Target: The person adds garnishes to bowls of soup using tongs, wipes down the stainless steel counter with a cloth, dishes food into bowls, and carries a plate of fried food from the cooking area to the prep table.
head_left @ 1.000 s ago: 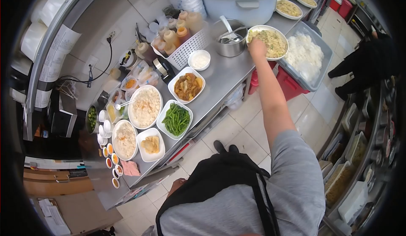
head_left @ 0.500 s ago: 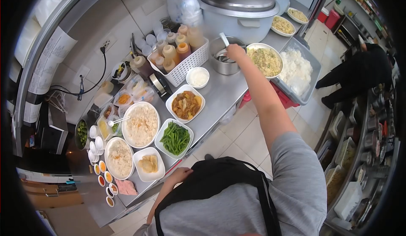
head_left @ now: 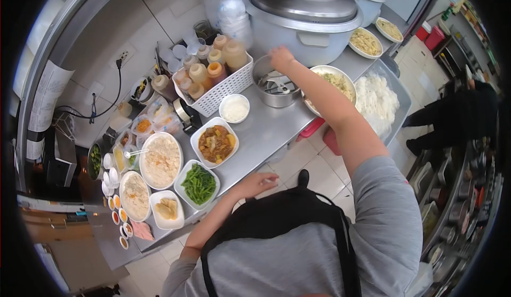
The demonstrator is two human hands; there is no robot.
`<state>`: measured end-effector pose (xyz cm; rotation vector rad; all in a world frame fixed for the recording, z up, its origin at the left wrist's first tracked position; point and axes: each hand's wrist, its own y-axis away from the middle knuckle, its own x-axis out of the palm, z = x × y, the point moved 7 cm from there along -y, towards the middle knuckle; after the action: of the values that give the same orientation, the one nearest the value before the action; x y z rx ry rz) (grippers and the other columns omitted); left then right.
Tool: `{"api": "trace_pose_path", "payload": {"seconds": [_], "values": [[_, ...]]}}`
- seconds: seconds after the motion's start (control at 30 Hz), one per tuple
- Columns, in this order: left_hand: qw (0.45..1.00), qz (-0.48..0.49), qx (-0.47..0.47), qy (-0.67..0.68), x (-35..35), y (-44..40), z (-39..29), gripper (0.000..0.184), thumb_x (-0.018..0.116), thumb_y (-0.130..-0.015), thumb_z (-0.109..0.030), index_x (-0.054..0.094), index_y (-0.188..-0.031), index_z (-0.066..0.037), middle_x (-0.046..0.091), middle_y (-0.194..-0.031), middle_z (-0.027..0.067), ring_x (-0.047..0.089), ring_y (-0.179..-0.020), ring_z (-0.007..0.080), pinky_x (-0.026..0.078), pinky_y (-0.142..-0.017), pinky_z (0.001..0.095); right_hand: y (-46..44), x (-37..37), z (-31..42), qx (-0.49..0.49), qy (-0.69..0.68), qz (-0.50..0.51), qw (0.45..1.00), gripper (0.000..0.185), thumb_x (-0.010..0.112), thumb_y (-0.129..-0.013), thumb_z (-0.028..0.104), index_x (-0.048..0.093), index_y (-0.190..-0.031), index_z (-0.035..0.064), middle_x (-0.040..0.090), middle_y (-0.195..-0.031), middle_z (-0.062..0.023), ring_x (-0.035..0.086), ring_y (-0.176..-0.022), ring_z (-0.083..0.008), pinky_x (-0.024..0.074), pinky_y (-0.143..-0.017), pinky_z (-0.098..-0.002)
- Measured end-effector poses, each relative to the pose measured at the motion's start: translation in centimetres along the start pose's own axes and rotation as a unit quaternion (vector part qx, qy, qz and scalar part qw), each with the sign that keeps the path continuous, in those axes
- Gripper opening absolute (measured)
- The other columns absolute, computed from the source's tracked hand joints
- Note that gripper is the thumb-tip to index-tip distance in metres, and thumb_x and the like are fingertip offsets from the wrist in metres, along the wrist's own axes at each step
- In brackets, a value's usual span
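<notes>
My right hand [head_left: 281, 58] is over the far rim of a steel pot [head_left: 277, 100], close to the big rice cooker [head_left: 303, 28]. Its fingers are curled; what they hold, if anything, is hidden. Metal utensils [head_left: 279, 85] lean inside the pot. My left hand [head_left: 260, 184] hovers off the counter's front edge, fingers loosely apart and nothing in them. Nearest to it is a square bowl of green vegetables [head_left: 197, 185]. Behind that stand a bowl of stew [head_left: 216, 143] and a small bowl of white rice [head_left: 234, 108].
A white basket [head_left: 221, 92] of sauce bottles stands against the wall side. Plates of fried rice [head_left: 332, 86] and a grey tub [head_left: 407, 105] with white food in plastic are at the right. Large rice bowls [head_left: 161, 158] sit left. Another person [head_left: 458, 105] stands far right.
My right hand has moved up and left to the pot's far rim; the white handle it was at no longer shows. My left hand has come forward and right. The view has shifted.
</notes>
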<state>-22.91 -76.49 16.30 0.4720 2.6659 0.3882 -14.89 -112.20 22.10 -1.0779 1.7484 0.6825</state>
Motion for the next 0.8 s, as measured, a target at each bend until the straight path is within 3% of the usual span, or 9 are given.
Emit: {"api": "trace_pose_path", "payload": {"seconds": [0.07,0.2,0.3,0.37,0.47,0.57,0.63,0.73,0.8], "values": [[0.998,-0.020,-0.012,0.055,0.4,-4.7,-0.1,0.038,0.055,-0.083,-0.028,0.053,-0.113,-0.005,0.061,-0.094,0.0108,0.057,-0.074,0.0144,0.047,-0.066,0.0267,1.2,-1.5,1.4,-0.170,0.126,-0.042,0.977,0.018,0.056,-0.073,0.019,0.065,-0.087,0.0129,0.053,-0.106,-0.0038,0.048,-0.102,-0.0193,0.0388,-0.080,-0.0364],[0.984,-0.085,-0.074,0.139,0.2,-12.4,-1.6,0.037,0.055,-0.084,-0.027,0.053,-0.113,-0.004,0.060,-0.090,0.0074,0.056,-0.075,0.0127,0.048,-0.064,0.0267,5.2,-8.2,0.4,-0.203,0.187,-0.185,0.943,0.015,0.055,-0.072,0.017,0.067,-0.079,0.0158,0.060,-0.083,-0.0013,0.055,-0.080,-0.0197,0.0311,-0.083,-0.0337],[0.961,-0.087,-0.098,0.244,0.5,-17.8,-0.8,0.041,0.054,-0.085,-0.026,0.047,-0.118,-0.003,0.059,-0.097,0.0094,0.057,-0.079,0.0145,0.048,-0.065,0.0273,8.4,-12.8,-3.3,-0.124,0.229,-0.157,0.953,0.014,0.055,-0.072,0.016,0.067,-0.079,0.0182,0.062,-0.078,0.0002,0.057,-0.079,-0.0183,0.0332,-0.080,-0.0341],[0.920,-0.149,-0.109,0.345,-0.1,-20.2,-0.8,0.048,0.049,-0.087,-0.022,0.034,-0.128,-0.004,0.054,-0.108,0.0118,0.058,-0.086,0.0194,0.050,-0.071,0.0305,10.4,-13.4,-6.4,-0.150,0.088,-0.005,0.985,0.019,0.056,-0.071,0.014,0.065,-0.087,0.0127,0.061,-0.074,-0.0008,0.058,-0.078,-0.0194,0.0400,-0.071,-0.0334],[0.866,-0.186,-0.086,0.457,-1.2,-22.1,-3.5,0.052,0.045,-0.088,-0.018,0.022,-0.133,-0.005,0.048,-0.117,0.0139,0.057,-0.093,0.0249,0.049,-0.077,0.0334,17.1,-13.6,-13.5,-0.099,-0.069,-0.151,0.981,0.028,0.053,-0.070,0.007,0.062,-0.095,0.0171,0.059,-0.067,0.0003,0.058,-0.070,-0.0184,0.0380,-0.070,-0.0335],[0.839,-0.171,-0.062,0.513,-2.3,-24.2,-4.9,0.049,0.043,-0.088,-0.014,0.022,-0.131,-0.006,0.046,-0.120,0.0151,0.057,-0.095,0.0291,0.049,-0.079,0.0364,23.3,-10.2,-18.8,-0.030,-0.071,-0.168,0.983,0.034,0.052,-0.068,0.002,0.061,-0.096,0.0192,0.055,-0.065,0.0006,0.055,-0.074,-0.0166,0.0353,-0.074,-0.0314],[0.837,-0.168,-0.076,0.515,-2.4,-25.7,-3.9,0.046,0.043,-0.088,-0.013,0.025,-0.129,-0.006,0.046,-0.119,0.0152,0.057,-0.094,0.0291,0.050,-0.078,0.0368,26.8,-7.3,-20.3,-0.002,-0.040,-0.148,0.988,0.021,0.052,-0.069,0.010,0.063,-0.086,0.0172,0.053,-0.064,-0.0001,0.053,-0.070,-0.0155,0.0353,-0.075,-0.0303],[0.838,-0.182,-0.095,0.506,-1.9,-26.5,-2.7,0.041,0.042,-0.087,-0.011,0.029,-0.126,-0.007,0.048,-0.117,0.0151,0.058,-0.092,0.0289,0.051,-0.077,0.0377,30.5,-4.1,-18.8,0.014,-0.018,-0.050,0.998,0.030,0.049,-0.070,0.006,0.061,-0.095,0.0178,0.052,-0.063,0.0009,0.052,-0.071,-0.0152,0.0346,-0.072,-0.0310],[0.838,-0.199,-0.094,0.499,-2.0,-26.8,-2.7,0.040,0.041,-0.087,-0.009,0.030,-0.125,-0.008,0.048,-0.116,0.0150,0.059,-0.091,0.0287,0.051,-0.077,0.0382,32.2,-2.6,-16.6,0.011,-0.013,-0.044,0.999,0.020,0.049,-0.071,0.009,0.060,-0.086,0.0156,0.054,-0.064,0.0002,0.052,-0.071,-0.0154,0.0345,-0.073,-0.0304]]}}
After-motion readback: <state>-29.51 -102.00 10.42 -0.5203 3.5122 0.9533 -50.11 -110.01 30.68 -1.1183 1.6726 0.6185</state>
